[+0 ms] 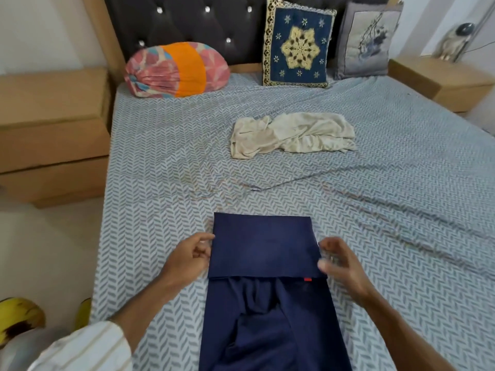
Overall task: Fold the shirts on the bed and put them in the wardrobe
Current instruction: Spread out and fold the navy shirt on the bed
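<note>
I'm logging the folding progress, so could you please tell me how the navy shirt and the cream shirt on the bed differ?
The navy shirt lies flat and smoothed, its far part folded over; the cream shirt is crumpled in a heap. The navy shirt lies between the left hand and right hand; the cream shirt lies farther up, untouched. Both rest on the patterned bedsheet.

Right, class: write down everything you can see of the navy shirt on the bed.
The navy shirt is plain dark blue, a soft, smooth-looking fabric, with a small red tag at its right edge. It lies flat on the patterned bedsheet, at the near edge, partly folded: the far part is doubled back into a neat rectangle over the wrinkled lower part. The left hand meets the fold's left edge, fingers curled. The right hand is at its right edge, blurred, so contact is unclear.
</note>
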